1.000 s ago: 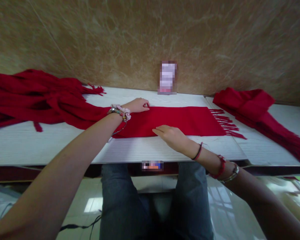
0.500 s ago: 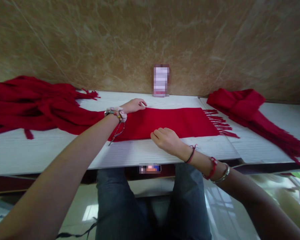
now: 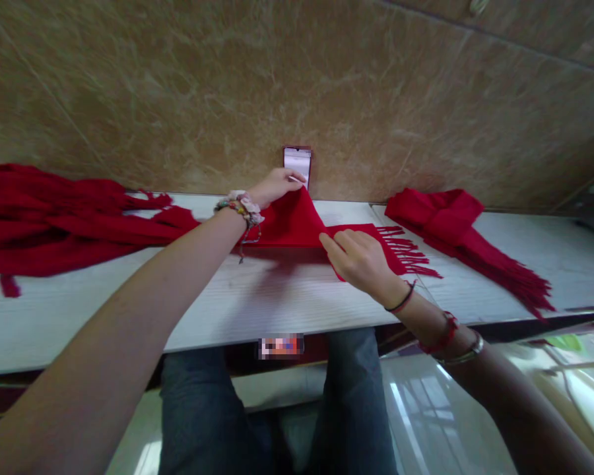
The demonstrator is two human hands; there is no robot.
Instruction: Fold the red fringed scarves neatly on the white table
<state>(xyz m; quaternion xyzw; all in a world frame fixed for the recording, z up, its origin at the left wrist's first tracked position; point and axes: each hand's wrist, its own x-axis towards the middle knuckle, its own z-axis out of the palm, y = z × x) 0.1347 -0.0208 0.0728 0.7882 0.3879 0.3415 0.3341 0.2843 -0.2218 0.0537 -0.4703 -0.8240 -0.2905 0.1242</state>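
The flat red woven-cloth scarf with a fringed end (image 3: 290,224) stretches between the two hands, its lifted part raised off the white wood-grained table (image 3: 202,316). The left hand (image 3: 276,187) pinches its far edge in nearly closed fingers, just before the upright phone with a lit screen (image 3: 297,158); the right hand (image 3: 359,260) grips its near edge, with the fringe lying on the table just beyond, to the right.
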